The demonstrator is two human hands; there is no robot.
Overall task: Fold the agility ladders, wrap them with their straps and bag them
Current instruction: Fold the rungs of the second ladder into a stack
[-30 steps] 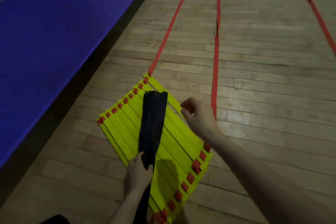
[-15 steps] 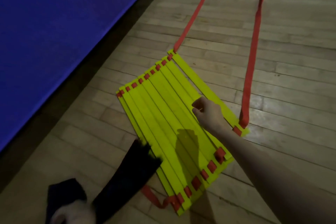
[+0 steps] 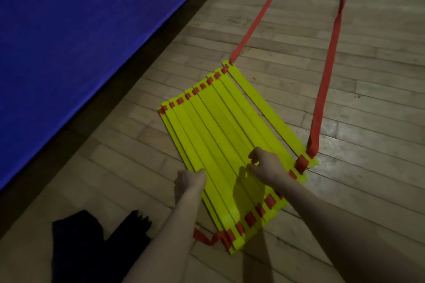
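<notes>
Rungs (image 3: 230,145) lie fanned on the floor (image 3: 345,76), straps (image 3: 326,69) trailing away. Left hand (image 3: 189,180) curls round the stack's left edge; right hand (image 3: 266,166) pinches a rung, likely to square the stack. Bag (image 3: 92,241) lies beside.

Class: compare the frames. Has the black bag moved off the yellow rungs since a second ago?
Yes. The black bag now lies on the wooden floor, left of the yellow rungs.
</notes>
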